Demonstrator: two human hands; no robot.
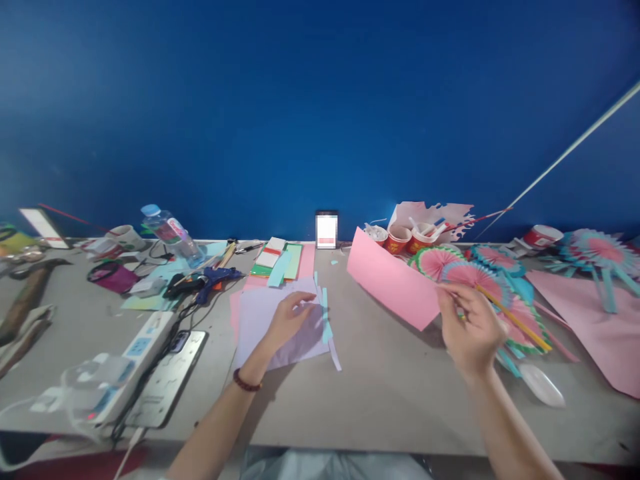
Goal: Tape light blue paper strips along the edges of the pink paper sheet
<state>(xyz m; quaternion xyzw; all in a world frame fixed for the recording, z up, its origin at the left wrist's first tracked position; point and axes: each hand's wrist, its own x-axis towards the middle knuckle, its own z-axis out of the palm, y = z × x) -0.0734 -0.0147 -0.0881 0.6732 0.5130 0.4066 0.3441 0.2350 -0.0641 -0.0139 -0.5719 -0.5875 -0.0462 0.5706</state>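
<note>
A pink paper sheet [393,283] hangs tilted above the table, its right corner pinched between the thumb and fingers of my right hand [470,327]. Over the purple paper [257,320], my left hand [290,320] has its fingers bent and apart, holding nothing. Pale blue strips [326,313] and a thin purple strip [335,355] lie along the purple paper's right edge. Behind my right hand are folded paper fans [475,280] in pink, green and blue, with a yellow stick [525,327] across them.
At the left are a power strip [143,360], a phone [170,380], a blue glue gun [215,283] and a bottle [175,233]. Red paper cups [399,240] stand near the wall. A white spoon-like piece [543,385] and more pink paper [595,327] lie at the right.
</note>
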